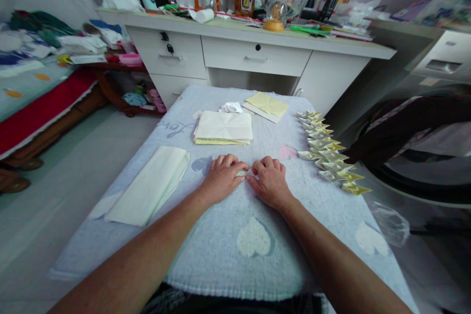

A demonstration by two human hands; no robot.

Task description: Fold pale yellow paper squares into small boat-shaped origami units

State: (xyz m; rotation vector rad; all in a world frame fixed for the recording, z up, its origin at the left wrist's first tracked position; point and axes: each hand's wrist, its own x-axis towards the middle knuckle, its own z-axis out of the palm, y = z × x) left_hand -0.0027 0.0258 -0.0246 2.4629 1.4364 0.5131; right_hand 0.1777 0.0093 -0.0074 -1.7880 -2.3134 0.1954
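Around the middle of the pale blue tablecloth (217, 250), both hands met over one tiny bit of folded paper (242, 173), mostly hidden by the fingers. The left hand (225, 176) had its fingers curled in, thumb and forefinger nearly closed, pinching the paper. The right hand (270, 181) was loosely curled, thumb tip right by the paper's other end; couldn't tell if it actually had a grip. Elbow room was decent: a wide stretch of heart-printed cloth ran back to the near edge. Past the fingertips, a narrow strip of cloth led to a stack of creased sheets (223, 126). Off left, a long folded sheaf (149, 186) had its near corner close to the left edge. Over right, pointy folded paper pieces (327, 148) crowded along the right edge, well apart from the hand.
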